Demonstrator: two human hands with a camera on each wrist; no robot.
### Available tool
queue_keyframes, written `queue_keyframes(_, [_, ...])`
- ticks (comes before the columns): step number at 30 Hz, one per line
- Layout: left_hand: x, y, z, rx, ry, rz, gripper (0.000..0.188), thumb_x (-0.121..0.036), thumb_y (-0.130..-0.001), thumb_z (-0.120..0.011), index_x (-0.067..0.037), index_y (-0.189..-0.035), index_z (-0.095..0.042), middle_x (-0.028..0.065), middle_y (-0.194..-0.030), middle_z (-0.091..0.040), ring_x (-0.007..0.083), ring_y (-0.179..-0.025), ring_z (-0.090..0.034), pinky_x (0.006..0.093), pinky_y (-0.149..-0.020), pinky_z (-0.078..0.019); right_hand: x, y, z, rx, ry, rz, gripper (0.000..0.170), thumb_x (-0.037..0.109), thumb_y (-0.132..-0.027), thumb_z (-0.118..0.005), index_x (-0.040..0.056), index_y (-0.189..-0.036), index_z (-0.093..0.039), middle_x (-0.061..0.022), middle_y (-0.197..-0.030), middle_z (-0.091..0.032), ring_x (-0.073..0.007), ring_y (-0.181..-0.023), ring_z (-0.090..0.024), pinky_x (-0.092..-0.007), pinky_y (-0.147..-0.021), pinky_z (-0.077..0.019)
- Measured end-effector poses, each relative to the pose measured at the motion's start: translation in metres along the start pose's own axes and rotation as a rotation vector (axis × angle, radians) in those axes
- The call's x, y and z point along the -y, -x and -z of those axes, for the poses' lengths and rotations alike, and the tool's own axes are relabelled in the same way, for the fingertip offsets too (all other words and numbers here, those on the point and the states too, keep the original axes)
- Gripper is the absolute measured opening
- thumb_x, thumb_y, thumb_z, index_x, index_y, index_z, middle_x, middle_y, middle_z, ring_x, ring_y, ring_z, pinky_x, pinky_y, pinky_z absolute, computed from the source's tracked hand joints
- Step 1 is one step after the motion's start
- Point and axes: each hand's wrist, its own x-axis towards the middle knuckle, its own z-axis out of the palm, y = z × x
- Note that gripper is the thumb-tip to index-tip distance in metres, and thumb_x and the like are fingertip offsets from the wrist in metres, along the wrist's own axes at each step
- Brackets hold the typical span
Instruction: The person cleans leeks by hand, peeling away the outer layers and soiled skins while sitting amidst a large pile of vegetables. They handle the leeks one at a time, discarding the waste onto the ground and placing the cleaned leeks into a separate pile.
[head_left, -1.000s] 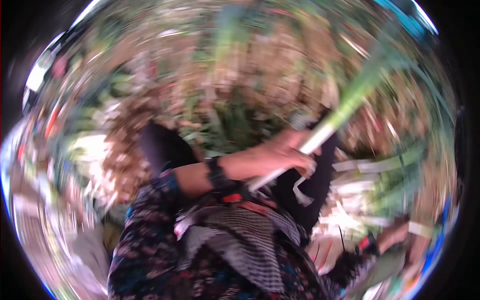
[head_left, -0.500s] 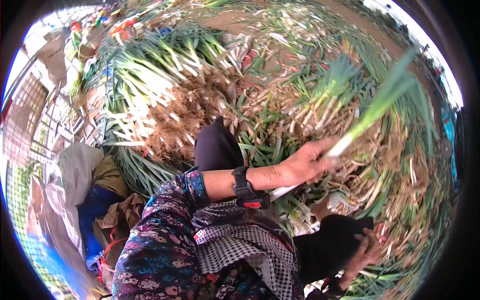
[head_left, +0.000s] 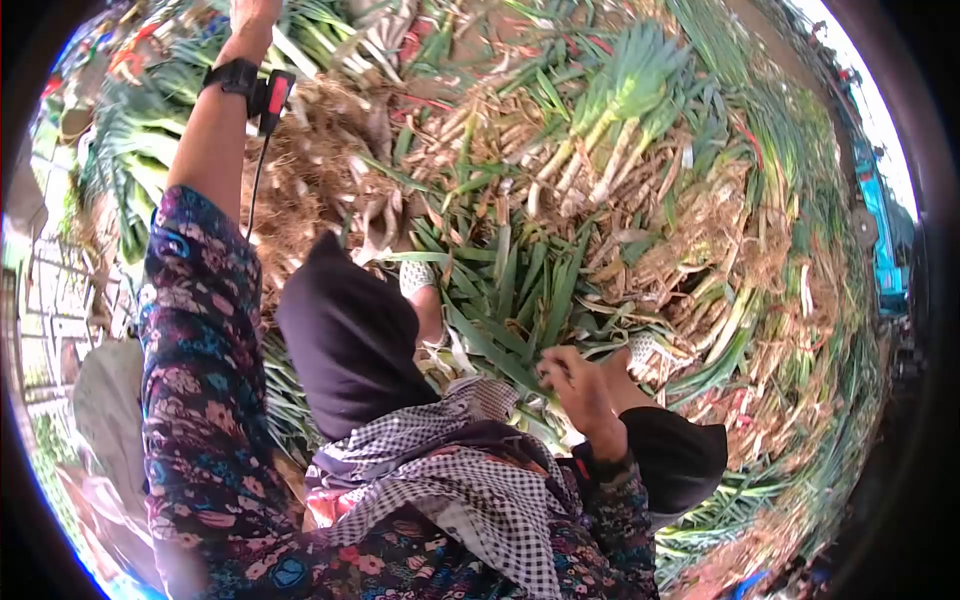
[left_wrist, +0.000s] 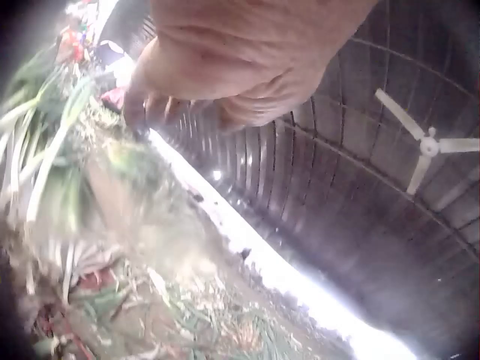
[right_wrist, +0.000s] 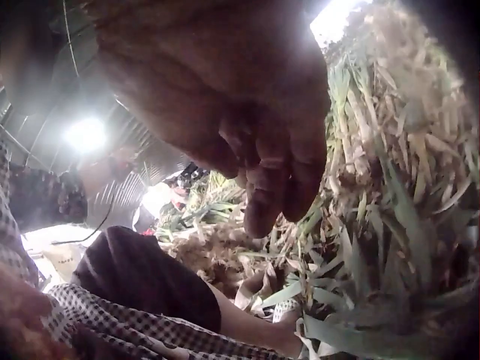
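Note:
My left hand [head_left: 254,14] is stretched out to the top edge of the head view, partly cut off, over the heap of leeks [head_left: 130,160] with brown roots. In the left wrist view the left hand [left_wrist: 232,67] has loosely bent fingers and no leek shows in it. My right hand [head_left: 585,395] hovers by the right knee with fingers loosely curled and nothing in them. Cut green leek leaves [head_left: 520,290] lie just in front of it. In the right wrist view the right hand [right_wrist: 262,142] hangs with its fingers pointing down.
A small bunch of leeks [head_left: 625,110] lies ahead on the ground among dry roots and stalks. More untrimmed leeks [head_left: 720,300] spread along the right. Both knees, in dark trousers [head_left: 345,330], rise near the cut leaves. Grey sacking [head_left: 110,410] is at the left.
My left hand has gone from the middle to the upper left, and the leek it held no longer shows in it. My right hand has come off the right knee toward the middle.

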Motion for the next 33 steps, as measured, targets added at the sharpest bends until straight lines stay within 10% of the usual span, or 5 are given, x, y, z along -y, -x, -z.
queue_keyframes(2, [0.119, -0.057, -0.074, 0.087, -0.627, -0.346, 0.049, -0.046, -0.088, -0.059, -0.008, -0.118, -0.064, 0.0173, -0.104, -0.068, 0.0237, -0.093, -0.065, 0.0389, -0.074, -0.0518, -0.005, -0.019, -0.009, 0.106, 0.019, 0.021, 0.017, 0.008, -0.094, -0.054, -0.0011, -0.108, -0.055, -0.0157, -0.089, -0.066, -0.0234, -0.084, -0.067, -0.0318, -0.065, -0.052])
queue_keyframes(13, [0.084, 0.419, -0.341, 0.909, -0.032, 0.344, 0.045, -0.032, -0.089, -0.058, 0.005, -0.115, -0.056, 0.0281, -0.109, -0.062, 0.0424, -0.109, -0.056, 0.045, -0.09, -0.0467, -0.061, -0.106, -0.013, 0.114, -0.123, -0.043, 0.019, 0.006, -0.094, -0.051, -0.0028, -0.111, -0.051, -0.0214, -0.092, -0.064, -0.0298, -0.083, -0.068, -0.0349, -0.068, -0.0522])
queue_keyframes(21, [-0.037, 0.431, -0.231, 1.12, 0.709, 0.628, 0.034, -0.013, -0.087, -0.065, 0.007, -0.113, -0.058, 0.0097, -0.093, -0.066, 0.014, -0.082, -0.06, 0.0286, -0.074, -0.0512, -0.104, -0.178, 0.049, -0.411, -0.206, -0.153, 0.032, 0.028, -0.095, -0.053, -0.0012, -0.107, -0.058, -0.0102, -0.1, -0.065, -0.0223, -0.086, -0.064, -0.0347, -0.076, -0.0504])
queue_keyframes(29, [-0.063, 0.484, -0.104, 1.899, 0.304, 0.562, 0.037, -0.024, -0.082, -0.072, 0.003, -0.105, -0.065, 0.0061, -0.09, -0.067, 0.0138, -0.079, -0.061, 0.0291, -0.077, -0.0516, -0.071, -0.172, 0.028, 0.007, -0.815, -0.357, 0.022, 0.027, -0.095, -0.057, 0.005, -0.098, -0.056, -0.002, -0.071, -0.056, -0.0097, -0.05, -0.052, -0.0224, -0.041, -0.0417])
queue_keyframes(33, [-0.031, 0.461, -0.099, 1.241, 0.728, 0.83, 0.052, -0.028, -0.087, -0.065, 0.004, -0.126, -0.054, 0.0042, -0.096, -0.065, 0.0129, -0.086, -0.06, 0.0276, -0.08, -0.0493, -0.02, -0.106, 0.008, -0.165, -0.545, -0.174, 0.022, 0.025, -0.095, -0.056, 0.0039, -0.094, -0.051, -0.0007, -0.068, -0.052, -0.0068, -0.046, -0.047, -0.0232, -0.038, -0.0371])
